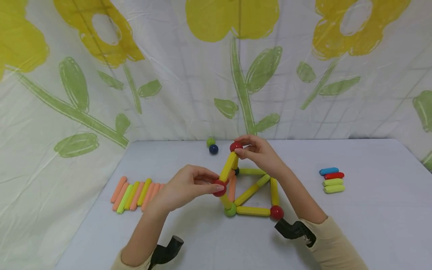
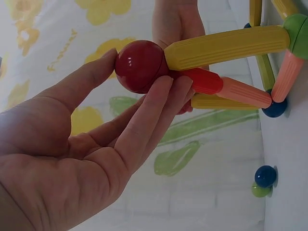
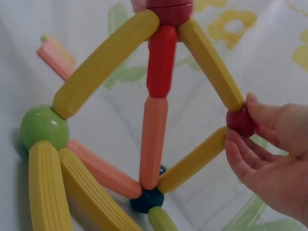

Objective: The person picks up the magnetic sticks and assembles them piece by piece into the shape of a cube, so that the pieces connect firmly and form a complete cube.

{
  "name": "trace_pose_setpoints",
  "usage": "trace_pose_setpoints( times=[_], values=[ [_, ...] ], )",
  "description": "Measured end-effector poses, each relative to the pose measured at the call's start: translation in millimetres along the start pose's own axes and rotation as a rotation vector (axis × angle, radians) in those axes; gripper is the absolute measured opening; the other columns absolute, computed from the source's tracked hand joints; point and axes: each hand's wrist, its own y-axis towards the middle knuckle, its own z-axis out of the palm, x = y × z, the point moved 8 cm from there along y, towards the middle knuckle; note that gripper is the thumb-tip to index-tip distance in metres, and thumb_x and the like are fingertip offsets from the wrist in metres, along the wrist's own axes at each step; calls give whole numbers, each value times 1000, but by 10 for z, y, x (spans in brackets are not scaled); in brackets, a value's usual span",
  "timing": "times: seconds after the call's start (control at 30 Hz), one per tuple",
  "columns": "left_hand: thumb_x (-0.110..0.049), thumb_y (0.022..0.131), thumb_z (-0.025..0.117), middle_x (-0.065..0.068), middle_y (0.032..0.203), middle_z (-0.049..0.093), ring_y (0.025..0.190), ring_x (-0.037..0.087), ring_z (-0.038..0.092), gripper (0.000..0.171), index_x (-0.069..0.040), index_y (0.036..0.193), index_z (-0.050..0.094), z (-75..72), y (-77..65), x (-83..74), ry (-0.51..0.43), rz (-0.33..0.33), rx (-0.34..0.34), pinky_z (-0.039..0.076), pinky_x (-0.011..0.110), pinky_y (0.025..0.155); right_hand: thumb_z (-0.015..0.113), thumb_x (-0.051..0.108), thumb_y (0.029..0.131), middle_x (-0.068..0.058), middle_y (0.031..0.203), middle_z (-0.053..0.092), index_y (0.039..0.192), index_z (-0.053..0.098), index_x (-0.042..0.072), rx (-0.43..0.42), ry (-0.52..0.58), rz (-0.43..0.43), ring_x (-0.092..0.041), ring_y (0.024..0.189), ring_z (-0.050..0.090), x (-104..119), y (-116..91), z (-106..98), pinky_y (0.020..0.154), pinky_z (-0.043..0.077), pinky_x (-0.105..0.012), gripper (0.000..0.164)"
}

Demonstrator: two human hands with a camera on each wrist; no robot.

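Note:
My left hand (image 1: 192, 185) pinches a red ball (image 2: 140, 66) between thumb and fingers. From that ball a yellow stick (image 2: 228, 47) leads to the green ball (image 3: 44, 128), and a red stick (image 3: 161, 61) joined to a peach stick (image 3: 154, 142) leads to a dark blue ball (image 3: 147, 200). Farther back and higher, my right hand (image 1: 260, 152) pinches another red ball (image 3: 240, 122), linked by yellow sticks to the left-hand ball and the blue ball. A third red ball (image 1: 276, 212) sits at the base's front right corner; my right forearm hides the back right corner.
Several loose peach, yellow and green sticks (image 1: 135, 195) lie in a row at the left. Blue (image 1: 329, 171), red (image 1: 334, 175) and green sticks (image 1: 333, 188) lie at the right. A green ball (image 1: 210, 141) and a navy ball (image 1: 213, 149) rest at the back.

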Motion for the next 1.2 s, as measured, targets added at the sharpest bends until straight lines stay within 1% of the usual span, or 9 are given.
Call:
trace_pose_setpoints(
  times=[0.1,0.2,0.43,0.67,0.83,0.93,1.03,1.13,1.2],
  values=[
    [-20,99,75,9,107,80,98,21,78,38,5,127,71,32,7,-15,2,-1,-13,57,46,102,66,8,105,-21,126,67,138,60,-4,-26,9,-11,-17,94,69,-5,4,9,92,60,-28,36],
    [-19,99,76,9,109,80,99,21,78,37,4,127,72,62,14,-23,-1,-1,-30,57,47,102,65,9,105,-21,127,68,139,60,-4,-41,14,-15,-18,93,68,-16,14,28,90,58,-26,36],
    [-20,97,78,10,110,80,101,22,78,39,3,128,72,147,27,-52,-25,22,-83,60,41,97,62,11,107,-22,130,68,141,60,-4,-74,41,-25,-19,97,69,-25,34,81,89,59,-25,37],
    [-22,96,80,11,111,80,104,23,78,47,4,134,68,208,30,-95,19,27,-129,61,41,96,60,14,109,-22,134,65,144,59,-2,-81,73,-14,-17,102,69,-51,35,125,91,59,-25,38],
    [-24,97,79,13,114,79,105,26,77,52,5,137,66,204,21,-114,44,25,-145,62,42,95,60,15,109,-21,135,66,146,59,0,-84,57,-12,-18,102,69,-47,29,107,90,59,-25,40],
    [-25,96,80,12,115,79,106,26,77,53,3,138,66,208,10,-96,41,5,-161,62,43,95,61,15,108,-21,137,65,148,57,2,-75,40,-15,-21,103,69,-57,13,85,91,59,-26,42],
    [-26,96,80,12,116,78,107,26,77,53,1,140,65,222,-11,-61,16,-5,-180,62,43,95,61,14,108,-21,140,63,150,55,3,-71,34,-13,-30,108,69,-67,-32,46,92,60,-27,44],
    [-27,96,80,13,120,77,107,27,77,55,-1,142,65,242,-45,-31,-10,17,-201,62,43,94,61,13,108,-21,142,62,152,54,3,-69,14,-9,-40,115,67,-85,-105,-13,94,60,-30,46],
    [-28,95,81,13,122,77,107,27,77,57,-2,143,64,253,-75,-9,-22,33,-224,62,42,93,62,13,107,-21,142,63,150,55,3,-73,-50,-11,-43,118,66,-99,-165,-74,97,60,-36,45]
  ],
)
